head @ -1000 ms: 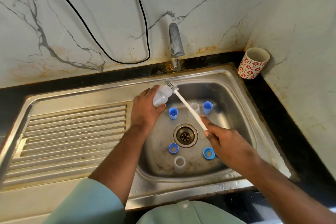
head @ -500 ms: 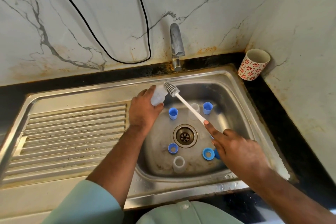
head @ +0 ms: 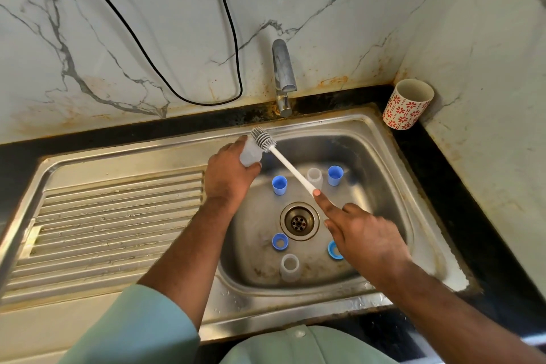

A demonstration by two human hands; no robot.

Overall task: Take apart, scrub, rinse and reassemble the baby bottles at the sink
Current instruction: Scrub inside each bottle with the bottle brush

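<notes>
My left hand (head: pixel 229 174) is wrapped around a clear bottle (head: pixel 250 153) at the far left edge of the sink (head: pixel 381 139) basin, mouth tipped right. My right hand (head: pixel 366 241) pinches the near end of the brush (head: pixel 291 167) handle, forefinger laid straight along it; the bristle head sits just at the bottle's mouth, apparently outside. To scrub well, I would line the handle up with the bottle's axis, push the head fully in, then twist while steadying the bottle firmly. Below, on the basin floor around the drain (head: pixel 299 221), stand blue caps (head: pixel 279 185), blue rings (head: pixel 279 242) and two more clear bottles (head: pixel 290 267). The tap (head: pixel 284 74) looks dry.
</notes>
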